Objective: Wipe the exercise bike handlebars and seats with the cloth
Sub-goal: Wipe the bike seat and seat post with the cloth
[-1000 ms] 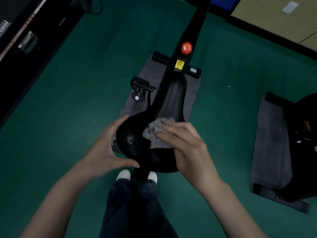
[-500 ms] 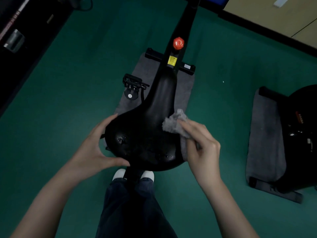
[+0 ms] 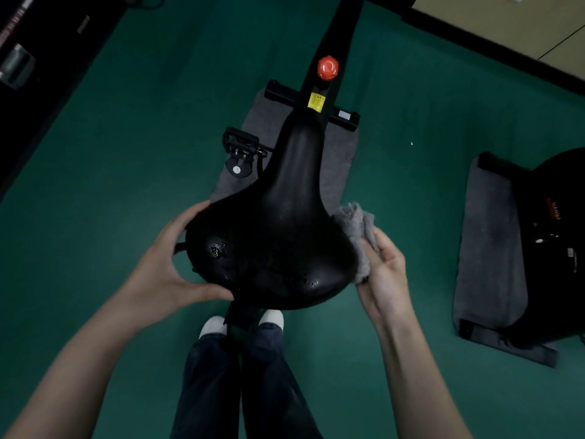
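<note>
seat [image 3: 269, 242]: black, padded, broad at the rear, fixed on its post directly below the camera. judged firm with slight give and a slick skin. wet beads [image 3: 217, 248] sit on the rear left, so it is likely slippery there. best steadied at the rear rim. the left hand [image 3: 164, 267] does so, fingers spread over the left edge and thumb hooked under the back, clamped on the seat.

cloth [image 3: 357, 223]: grey, judged light and limp, bunched. best taken as a wad in the palm. it lies against the seat's right flank, gripped by the right hand [image 3: 384, 274], fingers close together and wrapped into the folds.

the right thumb is hidden. the handlebars are out of frame beyond the red knob [image 3: 328, 67]. a second bike [image 3: 554, 242] at right is cut off, its seat not discernible. dim light hides any surface dirt.
</note>
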Motion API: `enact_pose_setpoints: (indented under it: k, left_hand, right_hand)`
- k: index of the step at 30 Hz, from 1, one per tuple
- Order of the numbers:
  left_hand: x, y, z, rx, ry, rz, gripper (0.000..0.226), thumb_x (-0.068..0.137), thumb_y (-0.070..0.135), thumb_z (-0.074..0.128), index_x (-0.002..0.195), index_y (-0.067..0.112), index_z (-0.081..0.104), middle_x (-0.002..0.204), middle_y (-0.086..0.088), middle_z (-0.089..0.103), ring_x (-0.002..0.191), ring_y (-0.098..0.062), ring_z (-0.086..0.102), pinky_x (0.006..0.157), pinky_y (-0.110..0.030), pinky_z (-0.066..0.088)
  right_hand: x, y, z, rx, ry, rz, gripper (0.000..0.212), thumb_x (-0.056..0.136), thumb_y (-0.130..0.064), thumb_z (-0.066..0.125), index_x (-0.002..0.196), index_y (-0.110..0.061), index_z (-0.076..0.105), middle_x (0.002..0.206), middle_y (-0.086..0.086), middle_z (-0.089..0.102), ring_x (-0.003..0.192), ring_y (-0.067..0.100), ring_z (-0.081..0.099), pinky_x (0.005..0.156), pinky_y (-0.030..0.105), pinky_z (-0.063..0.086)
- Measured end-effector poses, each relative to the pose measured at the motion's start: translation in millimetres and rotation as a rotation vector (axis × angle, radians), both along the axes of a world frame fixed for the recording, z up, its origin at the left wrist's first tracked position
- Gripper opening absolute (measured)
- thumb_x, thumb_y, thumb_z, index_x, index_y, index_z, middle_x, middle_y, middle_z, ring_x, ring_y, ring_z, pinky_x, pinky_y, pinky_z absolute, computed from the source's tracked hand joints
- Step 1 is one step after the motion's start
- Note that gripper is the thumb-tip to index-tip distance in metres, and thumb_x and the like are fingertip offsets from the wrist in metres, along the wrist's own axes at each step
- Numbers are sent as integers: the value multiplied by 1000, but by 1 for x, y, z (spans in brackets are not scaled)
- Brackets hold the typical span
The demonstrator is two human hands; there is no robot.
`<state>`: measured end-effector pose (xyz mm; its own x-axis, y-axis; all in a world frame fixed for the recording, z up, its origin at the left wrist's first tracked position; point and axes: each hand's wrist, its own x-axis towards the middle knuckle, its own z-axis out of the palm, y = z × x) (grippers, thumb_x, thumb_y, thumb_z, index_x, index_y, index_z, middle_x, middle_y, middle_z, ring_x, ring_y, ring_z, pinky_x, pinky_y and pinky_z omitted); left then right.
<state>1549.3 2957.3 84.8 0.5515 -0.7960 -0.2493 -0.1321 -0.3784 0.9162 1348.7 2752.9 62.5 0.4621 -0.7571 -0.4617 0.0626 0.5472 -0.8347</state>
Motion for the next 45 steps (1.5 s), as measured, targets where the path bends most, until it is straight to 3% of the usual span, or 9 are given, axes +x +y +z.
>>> enact_pose_setpoints:
  k: [6, 12, 18, 22, 28, 37, 40, 43, 45]
  left_hand:
    - [2, 2, -5, 10, 17, -2, 112, 29, 59, 84, 130, 58, 35, 138, 17, 45, 126, 7, 40, 100, -8, 32]
    - [8, 4, -7, -44, -2, -66, 110, 31, 70, 81, 129, 61, 33, 136, 23, 42, 122, 15, 38, 91, 2, 31]
    - [15, 7, -14, -63, -94, -128, 107, 36, 70, 79, 130, 63, 28, 131, 43, 32, 128, 12, 32, 101, -6, 29]
    - [15, 6, -18, -86, -112, -121, 111, 39, 65, 82, 136, 52, 30, 138, 25, 37, 132, 0, 34, 111, -35, 34]
    - [13, 9, -22, -74, -125, -101, 112, 39, 70, 79, 137, 55, 27, 139, 33, 32, 134, -3, 32, 112, -43, 32]
    - [11, 7, -19, -92, -106, -99, 113, 40, 70, 78, 138, 51, 26, 138, 27, 34, 134, -9, 32, 112, -41, 31]
    - [10, 8, -20, -85, -105, -102, 112, 40, 71, 76, 137, 58, 22, 130, 48, 22, 134, -1, 27, 110, -32, 27]
    - [10, 7, -21, -86, -95, -102, 115, 38, 74, 74, 139, 53, 24, 130, 47, 23, 133, -2, 27, 109, -30, 25]
    - [10, 6, -20, -101, -98, -91, 114, 38, 72, 73, 140, 48, 27, 130, 43, 26, 132, -6, 30, 109, -28, 27]
  right_hand:
    - [8, 69, 4, -79, 133, -488, 28, 96, 3, 48, 118, -5, 63, 119, 18, 65, 115, 33, 60, 105, 48, 43]
    - [37, 124, 22, -529, 446, -748, 35, 90, -4, 49, 113, -27, 63, 120, 6, 65, 117, 21, 59, 102, 50, 45]
    - [65, 163, 27, -1019, 619, -525, 51, 75, 25, 38, 112, 0, 65, 117, 10, 63, 124, 24, 52, 99, 51, 46]
    - [70, 168, 32, -1208, 648, -339, 47, 82, 19, 34, 109, -2, 67, 113, 8, 63, 120, 24, 54, 105, 41, 43]
    - [61, 126, 43, -926, 737, -588, 44, 79, 15, 44, 113, -1, 66, 117, 12, 65, 116, 24, 59, 101, 43, 45]
    - [54, 163, 36, -1413, 653, -18, 48, 83, 20, 34, 112, 0, 66, 121, 12, 62, 124, 24, 53, 105, 42, 42]
    - [36, 145, 41, -1319, 740, -59, 62, 70, 32, 43, 118, -1, 62, 126, 8, 58, 125, 27, 53, 107, 40, 41]
    - [59, 127, 53, -1178, 795, -164, 49, 76, 25, 48, 112, -2, 66, 120, 10, 64, 118, 27, 58, 106, 31, 41]
    - [83, 124, 61, -1197, 755, -31, 48, 75, 21, 46, 111, -3, 68, 119, 9, 66, 118, 25, 58, 106, 33, 41]
